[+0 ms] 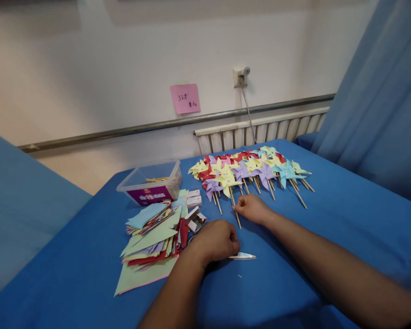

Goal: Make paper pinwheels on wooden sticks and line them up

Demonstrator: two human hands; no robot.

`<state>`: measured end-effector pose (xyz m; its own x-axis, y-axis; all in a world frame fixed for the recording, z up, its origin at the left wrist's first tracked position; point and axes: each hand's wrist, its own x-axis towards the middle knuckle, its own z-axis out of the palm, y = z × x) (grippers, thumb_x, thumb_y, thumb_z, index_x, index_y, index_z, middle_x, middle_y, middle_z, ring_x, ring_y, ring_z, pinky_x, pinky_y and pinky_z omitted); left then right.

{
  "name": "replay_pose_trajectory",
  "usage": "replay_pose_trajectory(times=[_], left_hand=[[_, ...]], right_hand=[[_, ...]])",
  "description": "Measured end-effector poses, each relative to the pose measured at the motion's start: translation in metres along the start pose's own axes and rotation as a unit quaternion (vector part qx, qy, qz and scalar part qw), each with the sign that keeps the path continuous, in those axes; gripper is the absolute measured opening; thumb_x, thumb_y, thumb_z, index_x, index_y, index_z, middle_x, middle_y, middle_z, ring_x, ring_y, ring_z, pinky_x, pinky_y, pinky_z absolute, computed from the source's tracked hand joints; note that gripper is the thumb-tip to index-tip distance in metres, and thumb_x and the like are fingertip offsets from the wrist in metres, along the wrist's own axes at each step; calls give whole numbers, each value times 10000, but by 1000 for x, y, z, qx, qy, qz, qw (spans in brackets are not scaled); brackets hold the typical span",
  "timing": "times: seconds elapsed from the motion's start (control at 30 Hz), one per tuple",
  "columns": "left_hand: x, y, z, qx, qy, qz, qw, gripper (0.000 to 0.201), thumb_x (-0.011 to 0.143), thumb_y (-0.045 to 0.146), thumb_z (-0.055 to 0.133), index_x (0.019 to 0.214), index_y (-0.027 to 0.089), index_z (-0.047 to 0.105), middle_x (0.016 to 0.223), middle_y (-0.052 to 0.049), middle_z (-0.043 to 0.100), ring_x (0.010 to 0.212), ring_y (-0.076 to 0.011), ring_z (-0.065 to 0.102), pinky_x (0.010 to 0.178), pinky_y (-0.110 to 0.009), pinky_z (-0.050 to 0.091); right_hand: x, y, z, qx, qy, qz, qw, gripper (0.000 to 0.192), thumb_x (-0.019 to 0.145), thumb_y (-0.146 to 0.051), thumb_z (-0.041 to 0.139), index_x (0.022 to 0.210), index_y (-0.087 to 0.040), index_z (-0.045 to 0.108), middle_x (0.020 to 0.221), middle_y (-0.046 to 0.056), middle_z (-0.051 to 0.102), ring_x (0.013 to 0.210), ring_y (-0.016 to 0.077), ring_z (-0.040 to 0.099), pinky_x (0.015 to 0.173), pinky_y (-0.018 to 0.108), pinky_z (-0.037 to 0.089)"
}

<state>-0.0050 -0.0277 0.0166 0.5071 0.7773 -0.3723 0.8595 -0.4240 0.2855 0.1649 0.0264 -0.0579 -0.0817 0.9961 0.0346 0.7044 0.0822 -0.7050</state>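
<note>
tablecloth (294, 274): plain blue
pinwheels (250, 171): yellow, purple, red, pink, light blue – tan wooden sticks
paper stack (150, 242): pale green on top, w/ red, purple, blue, pink sheets
plastic box (150, 183): clear, purple label
sticky note (185, 98): pink – dark handwriting
curtain (380, 91): blue
wall (89, 68): cream
radiator (260, 132): white

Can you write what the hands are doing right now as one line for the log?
left hand: fist on scissors | right hand: pinching yellow pinwheel stick | paper pile: left of hands | plastic box: behind pile
</note>
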Motion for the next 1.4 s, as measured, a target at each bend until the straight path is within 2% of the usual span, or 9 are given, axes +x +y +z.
replay_pose_trajectory(times=[0.2,0.33,0.6,0.97,1.17,1.4], left_hand=[[-2,2,-2,2,-8,7,1000,202,675,324,571,772,244,728,718,-12,693,617,-157,567,527,-259,328],[-4,4,-5,2,-16,12,1000,193,674,322,569,748,235,724,676,-14,666,579,-150,532,504,-260,305],[-4,5,-6,-3,-19,9,1000,210,698,346,567,746,228,734,674,-18,670,586,-150,538,520,-256,323],[-1,1,-1,1,-15,16,1000,233,710,326,539,774,229,740,698,-21,682,597,-154,541,528,-260,332],[-1,2,-2,5,-2,24,1000,203,715,311,544,727,214,722,657,-17,659,556,-140,516,505,-258,305],[-1,5,-3,-1,-9,19,1000,218,726,313,548,763,215,739,703,-20,688,604,-145,548,547,-251,342]], right_hand=[[1,5,2,28,2,6,1000,312,813,-404,591,594,-184,555,515,-35,517,490,101,435,469,234,256],[1,6,0,37,-4,8,999,354,869,-398,522,590,-181,548,516,-27,539,480,100,457,483,231,288],[-5,-3,-1,-7,-6,20,1000,236,765,-384,674,648,-186,620,593,-7,614,541,116,491,505,241,275],[-8,-13,-3,-38,-6,46,998,210,777,-364,643,660,-189,638,633,10,652,572,126,519,522,249,271],[-7,-17,3,-41,-12,44,998,230,787,-395,629,678,-194,654,664,17,675,588,130,540,524,248,286],[-7,-19,3,-66,-7,55,996,188,775,-363,625,684,-203,662,689,29,686,629,154,575,534,260,292]])
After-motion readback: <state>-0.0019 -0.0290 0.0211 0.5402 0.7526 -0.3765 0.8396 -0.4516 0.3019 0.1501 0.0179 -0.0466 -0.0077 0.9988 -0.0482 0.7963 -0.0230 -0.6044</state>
